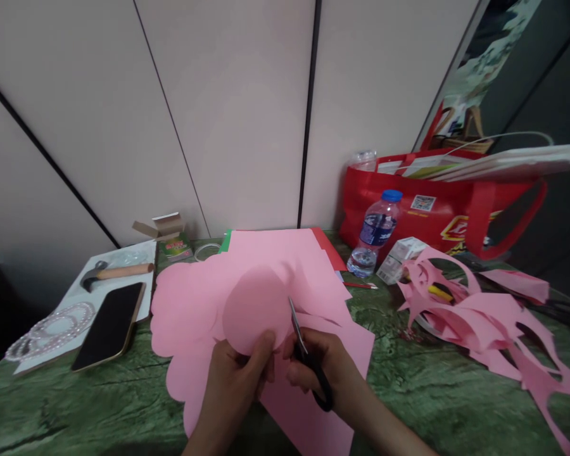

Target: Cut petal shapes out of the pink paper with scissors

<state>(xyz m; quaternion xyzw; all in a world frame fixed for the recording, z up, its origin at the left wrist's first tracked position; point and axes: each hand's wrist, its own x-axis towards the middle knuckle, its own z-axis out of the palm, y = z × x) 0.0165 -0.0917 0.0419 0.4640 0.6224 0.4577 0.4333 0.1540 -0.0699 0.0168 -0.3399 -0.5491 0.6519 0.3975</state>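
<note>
My left hand (235, 380) pinches a rounded pink paper cutout (254, 307), thumb on top, and holds it up above the table. My right hand (325, 370) grips black-handled scissors (308, 354), their blades pointing up into the right edge of that cutout. Beneath both hands lies a stack of pink paper sheets (204, 297), some with scalloped, rounded edges, on the green marbled table (76, 405).
Left: a black phone (109, 324), a hammer (114, 272), a bead string (52, 326) on white paper, a small green box (175, 247). Right: a water bottle (375, 234), a white carton (401, 256), a red bag (441, 209), pink paper scraps (484, 316). A red pencil (361, 285) lies mid-table.
</note>
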